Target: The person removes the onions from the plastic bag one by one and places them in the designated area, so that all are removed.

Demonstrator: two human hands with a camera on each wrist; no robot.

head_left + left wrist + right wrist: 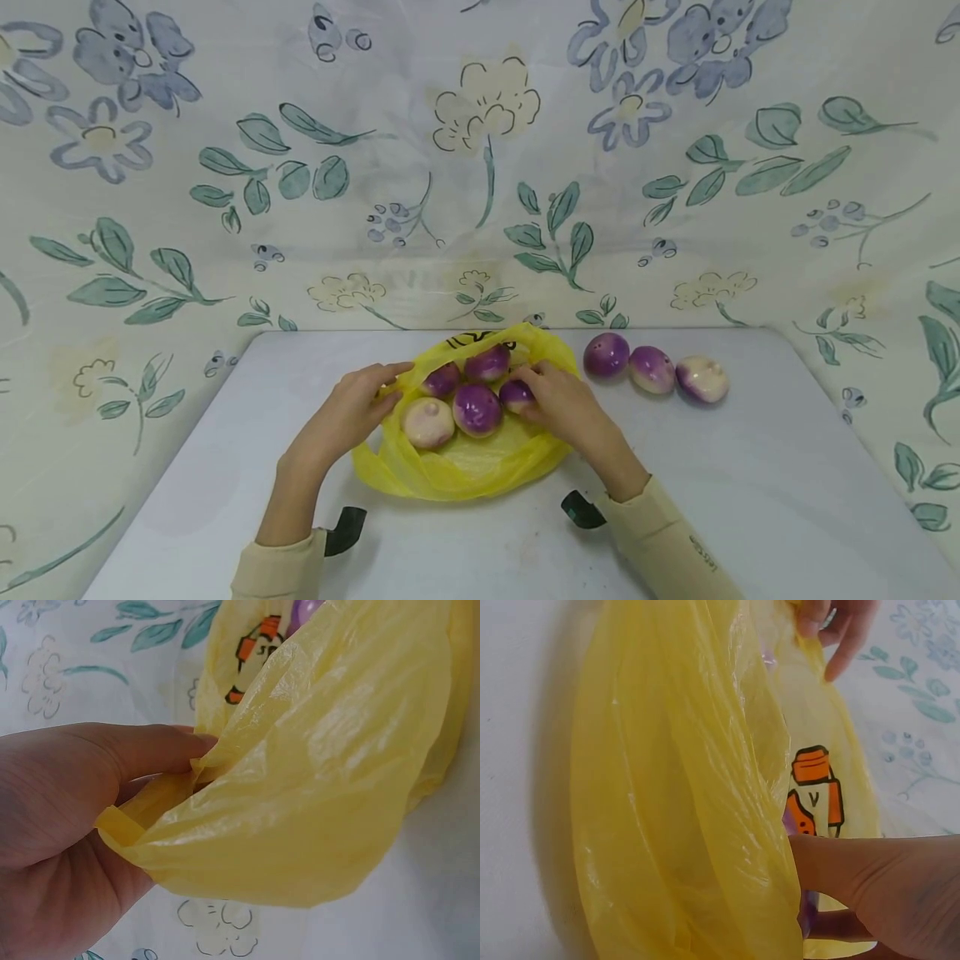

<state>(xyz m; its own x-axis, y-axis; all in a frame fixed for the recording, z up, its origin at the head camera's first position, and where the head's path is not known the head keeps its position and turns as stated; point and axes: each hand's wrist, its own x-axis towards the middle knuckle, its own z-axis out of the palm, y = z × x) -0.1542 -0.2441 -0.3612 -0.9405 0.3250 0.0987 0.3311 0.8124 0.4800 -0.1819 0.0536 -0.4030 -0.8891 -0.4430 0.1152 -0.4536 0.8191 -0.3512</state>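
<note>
Now the left hand (348,410) pinches the yellow bag (457,483); the right hand (566,406) holds a turnip (513,395) inside it, nearer the three loose turnips (652,371) further right.

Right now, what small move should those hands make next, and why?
Probably lift the purple vegetable out with the right hand: its fingers pinch it, the left hand holds the edge of the yellow bag, and three similar vegetables sit in a row on the table.

Both hands (354,408) (561,403) reach forward and inward, fingers (386,372) bent.
</note>
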